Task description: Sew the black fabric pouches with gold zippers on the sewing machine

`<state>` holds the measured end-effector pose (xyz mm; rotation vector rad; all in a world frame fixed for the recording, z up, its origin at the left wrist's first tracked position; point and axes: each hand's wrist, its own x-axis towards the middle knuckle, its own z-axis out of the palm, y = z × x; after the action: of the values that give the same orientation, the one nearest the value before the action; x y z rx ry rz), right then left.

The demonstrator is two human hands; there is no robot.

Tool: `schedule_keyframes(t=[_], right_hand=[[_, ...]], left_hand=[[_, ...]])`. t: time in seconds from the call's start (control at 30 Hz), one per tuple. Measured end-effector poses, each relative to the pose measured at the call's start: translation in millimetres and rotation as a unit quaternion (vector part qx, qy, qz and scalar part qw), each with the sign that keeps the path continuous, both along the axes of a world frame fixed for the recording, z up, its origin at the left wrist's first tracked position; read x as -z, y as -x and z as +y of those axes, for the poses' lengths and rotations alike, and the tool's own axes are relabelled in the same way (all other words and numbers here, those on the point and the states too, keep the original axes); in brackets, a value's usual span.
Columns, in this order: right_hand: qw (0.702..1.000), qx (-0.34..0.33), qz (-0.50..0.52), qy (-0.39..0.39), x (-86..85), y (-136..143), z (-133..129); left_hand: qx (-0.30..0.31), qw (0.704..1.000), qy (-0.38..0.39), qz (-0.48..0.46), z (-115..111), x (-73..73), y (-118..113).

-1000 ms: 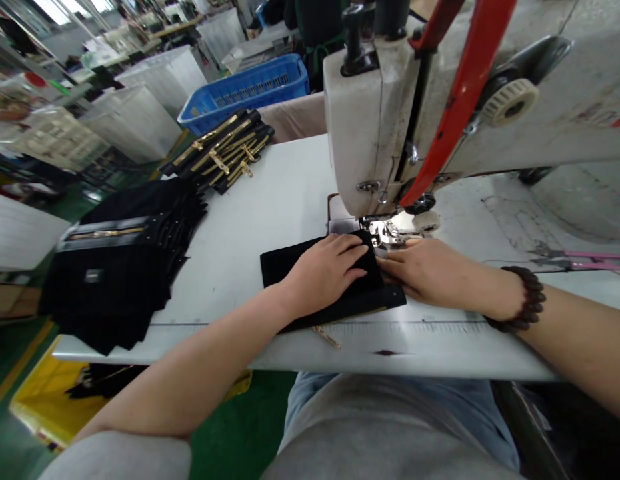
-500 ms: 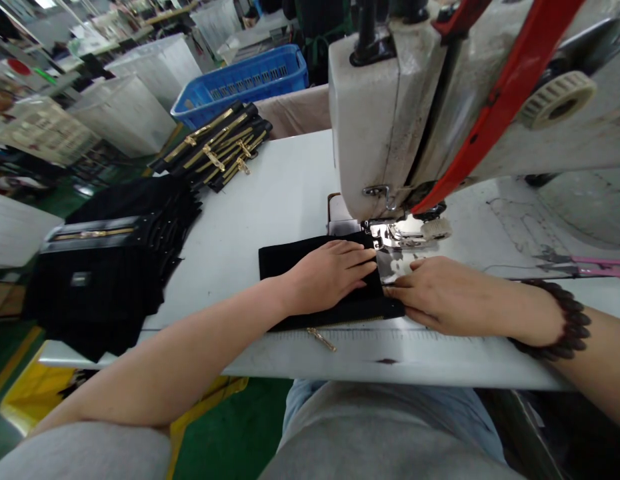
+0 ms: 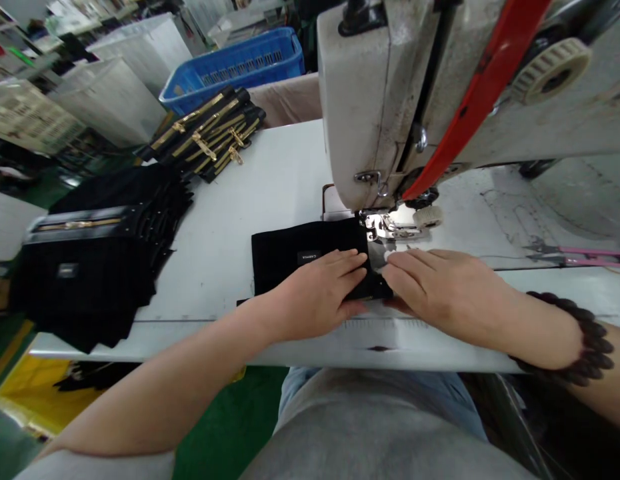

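Here, near the middle of the frame, the left hand [image 3: 317,293] is lying flat on a piece of black fabric [image 3: 280,250], fingers slightly spread and pressing rather than gripping. The right hand [image 3: 430,287] is touching the fabric's right end, fingers close together; whether they are pinching it, I cannot tell. The fabric is resting on the white surface [image 3: 270,167], its upper right corner reaching the metal presser foot [image 3: 383,227] of the sewing machine [image 3: 360,113], and a small label [image 3: 309,257] is showing beside the left hand's fingers. At the left of the frame, a stack of black pieces [image 3: 90,260] is lying on the surface, and just above it 1 pile of black strips with gold zippers [image 3: 205,137] is sitting near a blue basket [image 3: 230,85]. Pink-handled snips [image 3: 585,257] are lying at the right edge.
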<state>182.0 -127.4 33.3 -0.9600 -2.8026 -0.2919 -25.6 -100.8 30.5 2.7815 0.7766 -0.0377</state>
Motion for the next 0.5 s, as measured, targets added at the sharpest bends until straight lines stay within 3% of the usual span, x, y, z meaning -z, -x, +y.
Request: schedule_keyframes(t=[0.07, 0.23, 0.5], right_hand=[[0.999, -0.03, 0.002, -0.038, 4.4, 3, -3], [0.992, -0.121, -0.018, -0.022, 12.4, 3, -6], [0.993, -0.112, 0.037, -0.012, 6.4, -1, -1]], left_hand=[[-0.004, 1.0, -0.007, 0.019, -8, 1.7, 0], [0.026, 0.997, -0.063, 0.029, -16, 5.3, 2], [0.066, 0.982, -0.176, -0.005, -19, 6.8, 2]])
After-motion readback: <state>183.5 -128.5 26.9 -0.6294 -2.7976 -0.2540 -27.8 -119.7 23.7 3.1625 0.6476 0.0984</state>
